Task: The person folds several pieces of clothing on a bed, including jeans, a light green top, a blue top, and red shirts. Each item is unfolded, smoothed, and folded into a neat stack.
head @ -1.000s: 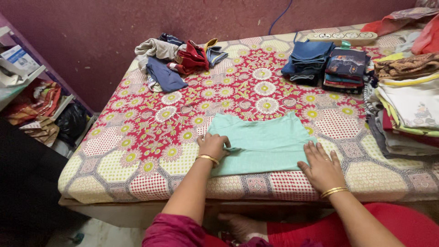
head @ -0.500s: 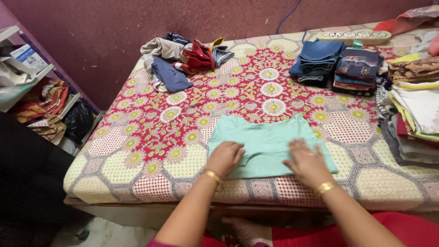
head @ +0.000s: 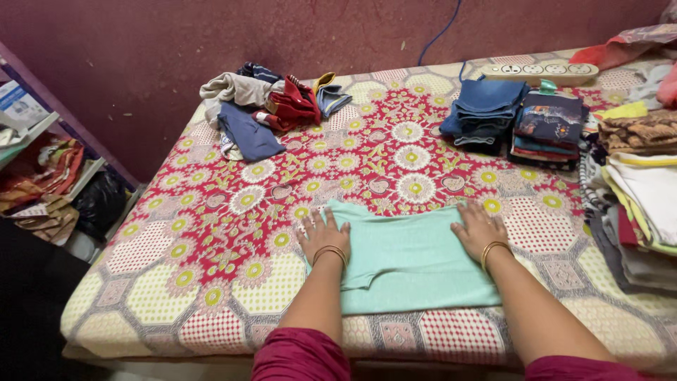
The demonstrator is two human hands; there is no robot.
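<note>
A mint green garment [head: 409, 257] lies folded flat on the patterned bedsheet [head: 233, 212] near the bed's front edge. My left hand [head: 321, 233] rests palm down on its far left corner, fingers spread. On the far right corner my right hand [head: 478, 227] presses flat in the same way. Both wrists carry gold bangles. Neither hand grips the cloth.
A loose heap of unfolded clothes [head: 264, 102] sits at the back left. Folded stacks stand at the back right: blue items [head: 485, 106], a dark printed pile [head: 549, 123], and a larger pile [head: 645, 183] along the right edge. A power strip [head: 539, 70] lies by the wall. Shelves [head: 42, 162] stand left of the bed.
Both hands slid away from me, from the garment's near edge to its far corners. The camera came closer and the garment looks smoothed flat.
</note>
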